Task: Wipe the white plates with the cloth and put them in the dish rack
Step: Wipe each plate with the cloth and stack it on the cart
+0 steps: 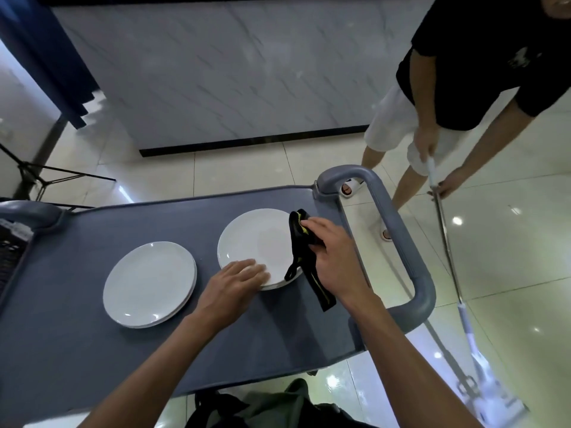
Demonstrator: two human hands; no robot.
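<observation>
Plates in two stacks on grey cart top, serving as bench (92, 350). Right stack (253, 242) under work: left hand (238, 281) laid flat on near rim, fingers spread and pressing down, judged to hold stack steady against wiping pressure. Right hand (327, 251) at far right rim, grip pinched shut on black cloth (301, 242) with yellow trim; bunched part pressed to top plate's surface, loose tail trailing off rim onto bench. Placement of cloth at rim suggests a wiping stroke starting or ending there; cannot tell which.

Left stack (150, 284) untouched, well apart from both hands, presumably awaiting its turn.

Count: two stacks; edges show at least two plates in each, exact number not readable. One cloth. Two hands engaged.

Dish rack (10, 242): dark slatted object at far left edge, judged to be rack, mostly out of view; no plates visible in it. Task judged at early stage.

Bystander with mop (445, 230) beside cart, right side; not involved.
</observation>
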